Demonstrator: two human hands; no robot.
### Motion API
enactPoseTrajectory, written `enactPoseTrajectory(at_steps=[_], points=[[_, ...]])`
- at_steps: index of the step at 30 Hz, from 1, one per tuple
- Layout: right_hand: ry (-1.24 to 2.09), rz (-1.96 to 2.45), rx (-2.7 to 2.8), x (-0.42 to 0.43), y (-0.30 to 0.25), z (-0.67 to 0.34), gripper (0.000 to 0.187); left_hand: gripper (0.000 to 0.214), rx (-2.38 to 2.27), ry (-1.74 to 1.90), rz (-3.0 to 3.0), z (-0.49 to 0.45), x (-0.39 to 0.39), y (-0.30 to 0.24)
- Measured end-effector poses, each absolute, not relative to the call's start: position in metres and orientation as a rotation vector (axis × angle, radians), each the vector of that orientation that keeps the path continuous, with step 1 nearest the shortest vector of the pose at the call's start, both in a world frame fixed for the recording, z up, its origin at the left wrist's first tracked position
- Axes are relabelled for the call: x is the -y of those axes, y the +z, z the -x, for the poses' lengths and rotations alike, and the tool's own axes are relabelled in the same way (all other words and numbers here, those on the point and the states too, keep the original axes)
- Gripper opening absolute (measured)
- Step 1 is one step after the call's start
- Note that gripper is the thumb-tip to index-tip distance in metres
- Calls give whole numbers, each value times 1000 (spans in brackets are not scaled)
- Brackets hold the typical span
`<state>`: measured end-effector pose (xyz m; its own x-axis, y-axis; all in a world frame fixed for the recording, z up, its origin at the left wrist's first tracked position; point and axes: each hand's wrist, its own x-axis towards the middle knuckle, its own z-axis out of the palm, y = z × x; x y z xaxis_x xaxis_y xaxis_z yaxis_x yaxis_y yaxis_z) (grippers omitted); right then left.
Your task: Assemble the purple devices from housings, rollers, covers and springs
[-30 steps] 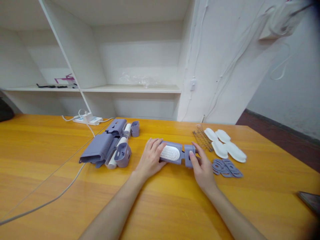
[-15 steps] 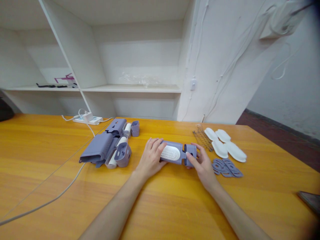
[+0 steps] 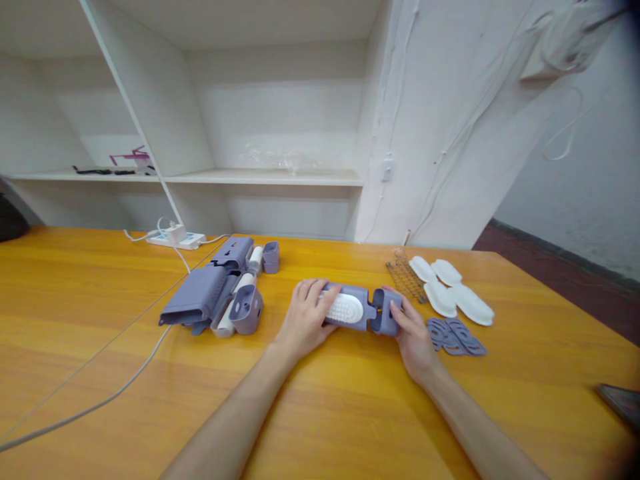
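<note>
A lavender plastic device [image 3: 361, 310] with a white oval brush pad on top lies on the orange wooden table [image 3: 100, 313]. My left hand [image 3: 305, 319] wraps its fingers over the device's left end. My right hand [image 3: 413, 330] cups the device's right end, where a hinged lavender end piece sits tilted up. Both hands grip the same device, just above the tabletop.
A pile of lavender housings and white rollers [image 3: 220, 290] lies to the left. White oval pads [image 3: 453, 287], lavender ring pieces [image 3: 455, 335] and a wire mesh [image 3: 404, 277] lie to the right. A power strip [image 3: 175, 238] and cable trail left. A dark flat object [image 3: 623, 400] sits at the right edge.
My right hand has shifted from on top of the end piece to cupping it from the right side, and the end piece has tilted up. My left hand has hardly moved.
</note>
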<state>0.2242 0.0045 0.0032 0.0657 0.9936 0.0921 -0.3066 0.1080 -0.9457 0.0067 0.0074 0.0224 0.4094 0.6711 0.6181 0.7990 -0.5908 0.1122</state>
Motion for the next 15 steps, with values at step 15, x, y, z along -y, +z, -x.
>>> enactPoseTrajectory(at_steps=[15], points=[[1048, 1043, 1085, 1, 4, -218, 55, 70, 1388, -827, 2403, -10, -5, 24]])
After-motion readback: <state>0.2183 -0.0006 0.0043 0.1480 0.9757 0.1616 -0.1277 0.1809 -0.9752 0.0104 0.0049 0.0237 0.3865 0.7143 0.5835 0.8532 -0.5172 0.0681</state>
